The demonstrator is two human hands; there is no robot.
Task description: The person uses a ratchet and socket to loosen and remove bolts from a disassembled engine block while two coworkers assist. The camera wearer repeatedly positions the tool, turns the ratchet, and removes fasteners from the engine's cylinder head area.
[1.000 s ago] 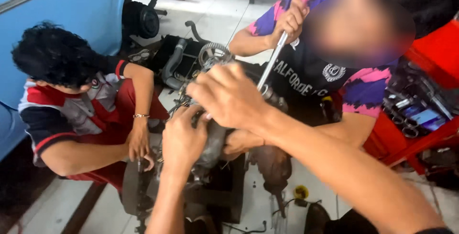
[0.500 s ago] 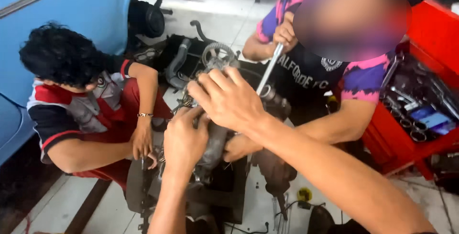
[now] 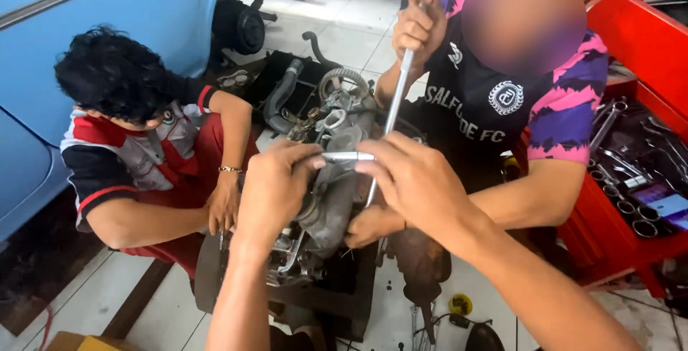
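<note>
At centre frame, the left hand (image 3: 276, 182) and right hand (image 3: 416, 179) pinch a short metal rod (image 3: 347, 156) end to end, fingers closed, steadying it level above the engine (image 3: 326, 207).

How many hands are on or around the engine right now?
5: my left hand and right hand pinching a small metal rod; one co-worker's two on the long bar; another's at the engine's left. Others may be hidden.

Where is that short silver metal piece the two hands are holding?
In the head view, just left of centre, the short silver metal piece lies level between the left hand and right hand, right above the grey engine.
</note>
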